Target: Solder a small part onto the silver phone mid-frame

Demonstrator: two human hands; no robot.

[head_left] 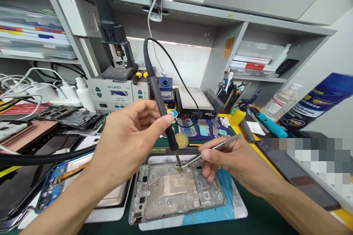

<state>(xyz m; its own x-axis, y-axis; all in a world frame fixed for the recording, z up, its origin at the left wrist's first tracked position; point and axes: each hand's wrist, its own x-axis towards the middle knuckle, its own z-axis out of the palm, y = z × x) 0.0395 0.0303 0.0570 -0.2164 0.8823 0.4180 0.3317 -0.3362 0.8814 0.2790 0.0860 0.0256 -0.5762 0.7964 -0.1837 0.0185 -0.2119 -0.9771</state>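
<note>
Closest to me, the white pad (237,207) lies on the green mat (256,214), with the metal phone frame (178,200) flat across it, long axis left to right, its near left corner jutting past the pad's left edge. A small gold-coloured piece (181,170) sits by the frame's far edge, about midway along, and everything converges there. The right hand (228,158) is the nearer one, low over the pad's far right corner, fingers closed on tweezers (224,142) that slant leftward to the piece; I can't tell whether the tips pinch it. The left hand (129,132) is higher, toward the pad's far left corner, thumb and fingers wrapped around a soldering iron (159,99) that drops steeply, tip at the same spot. Beyond them I see a round tin (181,140), then a black-fronted box (190,113) towards the back of the desk.
</note>
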